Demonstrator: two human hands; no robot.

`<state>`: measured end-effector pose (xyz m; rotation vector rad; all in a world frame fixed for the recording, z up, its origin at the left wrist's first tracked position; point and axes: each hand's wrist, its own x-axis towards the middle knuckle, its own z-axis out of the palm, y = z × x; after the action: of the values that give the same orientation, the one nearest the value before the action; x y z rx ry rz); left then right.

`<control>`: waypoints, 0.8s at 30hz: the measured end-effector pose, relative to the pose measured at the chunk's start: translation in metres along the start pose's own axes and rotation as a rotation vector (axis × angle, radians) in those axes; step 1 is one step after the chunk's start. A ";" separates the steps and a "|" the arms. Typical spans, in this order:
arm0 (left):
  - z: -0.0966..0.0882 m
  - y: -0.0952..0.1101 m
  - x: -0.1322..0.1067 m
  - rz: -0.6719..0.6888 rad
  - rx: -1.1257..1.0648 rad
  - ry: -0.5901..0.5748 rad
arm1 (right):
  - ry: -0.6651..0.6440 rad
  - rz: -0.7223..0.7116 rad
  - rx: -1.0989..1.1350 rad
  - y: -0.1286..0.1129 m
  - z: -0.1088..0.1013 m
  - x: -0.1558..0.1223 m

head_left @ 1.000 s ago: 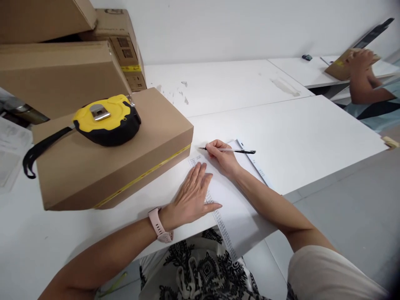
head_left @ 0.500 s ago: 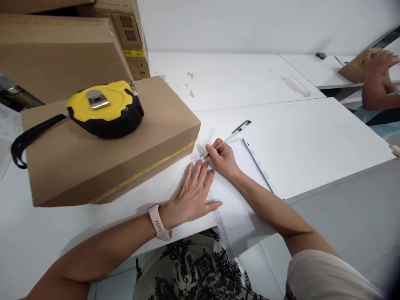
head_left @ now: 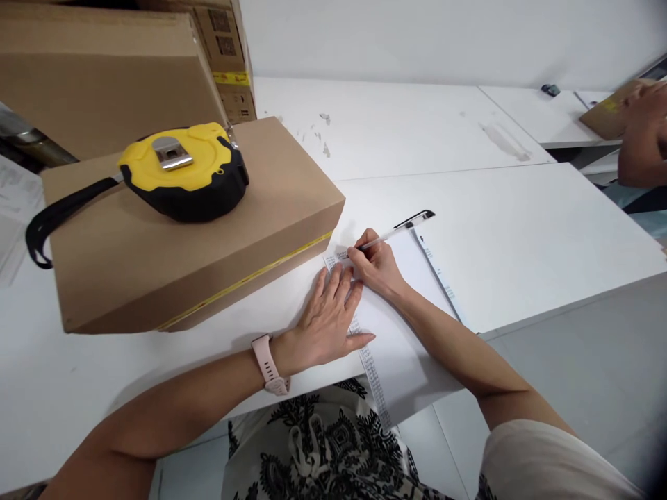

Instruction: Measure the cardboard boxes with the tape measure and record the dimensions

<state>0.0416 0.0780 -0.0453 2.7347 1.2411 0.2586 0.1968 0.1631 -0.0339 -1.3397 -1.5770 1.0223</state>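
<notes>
My right hand (head_left: 379, 265) grips a clear pen with a black cap end (head_left: 411, 221), its tip down on the upper left part of a white sheet of paper (head_left: 411, 333). Flat on the paper's left edge rests my left hand (head_left: 333, 316), fingers spread, holding nothing. Small dark writing or print runs down that edge, partly hidden under the left hand. A closed cardboard box (head_left: 292, 180) stands to the left of both hands. On top of it lies a yellow and black tape measure (head_left: 187, 173) with a black wrist strap.
Larger cardboard boxes (head_left: 104, 83) stand behind at the left, near a metallic cylinder (head_left: 26, 135). The white table (head_left: 521, 229) extends right. A person's arm (head_left: 638, 149) is beside another cardboard piece (head_left: 607, 114) at the far right. A small dark object (head_left: 549, 90) lies near the wall.
The pen has tilted lower to the right, and its tip has moved slightly along the paper. My left hand stays flat in place. The whole view has shifted a little.
</notes>
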 end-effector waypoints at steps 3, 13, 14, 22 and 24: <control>0.002 0.000 0.000 0.001 -0.007 0.003 | -0.030 0.002 -0.029 0.001 0.001 -0.001; 0.001 0.000 0.000 0.001 -0.009 0.002 | -0.042 0.001 -0.022 0.002 0.002 -0.002; 0.001 0.000 0.000 -0.001 -0.016 0.001 | -0.045 0.002 -0.021 0.002 0.002 -0.002; -0.002 0.002 0.001 -0.014 -0.016 -0.010 | -0.051 -0.008 -0.047 0.003 0.002 -0.001; -0.003 0.002 0.001 -0.014 -0.014 -0.008 | -0.051 -0.007 -0.047 0.003 0.002 -0.001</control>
<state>0.0430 0.0772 -0.0418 2.7118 1.2514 0.2532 0.1957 0.1621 -0.0379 -1.3481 -1.6519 1.0280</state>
